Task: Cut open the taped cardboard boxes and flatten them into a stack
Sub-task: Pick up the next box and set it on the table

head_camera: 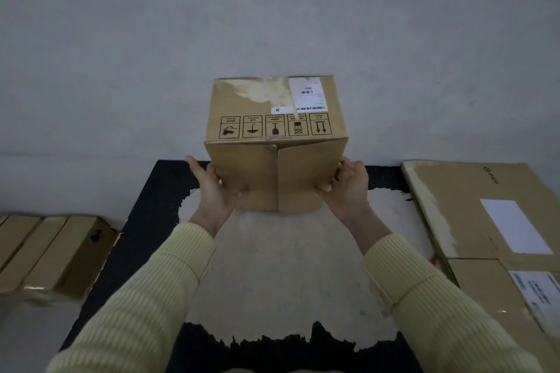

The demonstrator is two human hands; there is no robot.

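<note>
Your sleeves [145, 297] nearest; left hand [212, 191], right hand [348, 188] clasp box [272, 118] sides. Set it square on mat [145, 206], seam [277, 179] up for cutting.

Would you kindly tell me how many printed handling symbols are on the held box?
5, in one row along the front edge of the box's upper face: leftmost, second, middle, fourth, rightmost. Hidden faces may carry more.

This looks like a bare storeroom or packing area. A grey concrete floor [36, 330] meets a plain grey wall [272, 9], and a worn black mat [145, 236] lies on it. A labelled box [272, 118] is at the mat's far edge, flattened cardboard [472, 206] off its right edge, and taped boxes [51, 251] off its left.
</note>
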